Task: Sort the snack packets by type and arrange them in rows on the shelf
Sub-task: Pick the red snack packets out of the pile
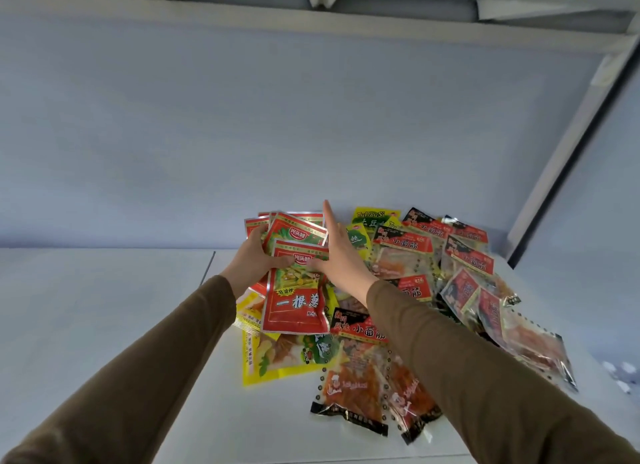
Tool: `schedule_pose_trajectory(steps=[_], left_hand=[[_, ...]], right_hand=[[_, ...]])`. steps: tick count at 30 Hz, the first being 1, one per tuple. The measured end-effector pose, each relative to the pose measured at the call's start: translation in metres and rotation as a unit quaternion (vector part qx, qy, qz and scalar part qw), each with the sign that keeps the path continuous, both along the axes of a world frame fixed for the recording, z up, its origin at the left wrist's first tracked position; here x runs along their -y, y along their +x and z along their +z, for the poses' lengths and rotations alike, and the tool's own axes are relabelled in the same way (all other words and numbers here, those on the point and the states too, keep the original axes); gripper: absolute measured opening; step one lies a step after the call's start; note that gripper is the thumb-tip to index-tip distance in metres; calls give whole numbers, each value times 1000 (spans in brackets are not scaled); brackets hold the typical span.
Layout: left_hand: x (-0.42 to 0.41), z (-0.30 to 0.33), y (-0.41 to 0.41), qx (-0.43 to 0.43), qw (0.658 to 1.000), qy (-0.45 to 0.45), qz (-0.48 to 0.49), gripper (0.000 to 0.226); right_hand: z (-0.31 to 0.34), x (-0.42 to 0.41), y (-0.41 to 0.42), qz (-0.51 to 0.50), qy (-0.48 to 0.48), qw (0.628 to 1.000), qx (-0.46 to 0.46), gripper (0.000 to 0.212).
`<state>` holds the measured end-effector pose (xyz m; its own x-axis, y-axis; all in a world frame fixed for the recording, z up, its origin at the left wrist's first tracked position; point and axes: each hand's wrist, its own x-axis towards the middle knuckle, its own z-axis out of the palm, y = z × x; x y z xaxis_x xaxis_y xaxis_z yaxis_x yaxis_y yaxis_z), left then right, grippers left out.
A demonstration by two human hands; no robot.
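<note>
A loose heap of snack packets lies on the white shelf (104, 325). My left hand (254, 256) grips a fanned stack of red packets (294, 301) with green-and-yellow pictures. My right hand (341, 252) holds its fingers straight, pointing away from me, with its palm against the right edge of that stack and its thumb on the front packet. Yellow packets (273, 363) lie under and beside the stack. Black-and-red topped clear packets (360, 370) fill the right side of the heap.
The shelf's back wall (242, 134) rises behind the heap, and the upper shelf (311, 17) hangs overhead. A slanted upright (568, 145) closes the right side. White shelf surface spreads left of the heap.
</note>
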<state>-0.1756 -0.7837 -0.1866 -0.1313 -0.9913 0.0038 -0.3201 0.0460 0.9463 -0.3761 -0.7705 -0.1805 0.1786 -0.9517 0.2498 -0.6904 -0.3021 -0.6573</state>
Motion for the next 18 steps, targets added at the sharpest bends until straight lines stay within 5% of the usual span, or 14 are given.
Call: schedule_pose_trajectory(steps=[3, 6, 10, 13, 18], left_hand=[[4, 1, 4, -27, 999, 28, 17, 37], [2, 6, 7, -87, 994, 55, 36, 30], [-7, 14, 8, -178, 981, 70, 44, 36], [-18, 20, 8, -219, 972, 76, 31, 41], [-35, 20, 15, -143, 985, 82, -43, 56]], right_hand=[[5, 5, -1, 6, 29, 983, 183, 118], [8, 6, -2, 6, 110, 934, 340, 95], [5, 4, 5, 49, 186, 911, 365, 42], [7, -1, 13, 37, 202, 890, 408, 37], [20, -10, 32, 13, 150, 890, 431, 26]])
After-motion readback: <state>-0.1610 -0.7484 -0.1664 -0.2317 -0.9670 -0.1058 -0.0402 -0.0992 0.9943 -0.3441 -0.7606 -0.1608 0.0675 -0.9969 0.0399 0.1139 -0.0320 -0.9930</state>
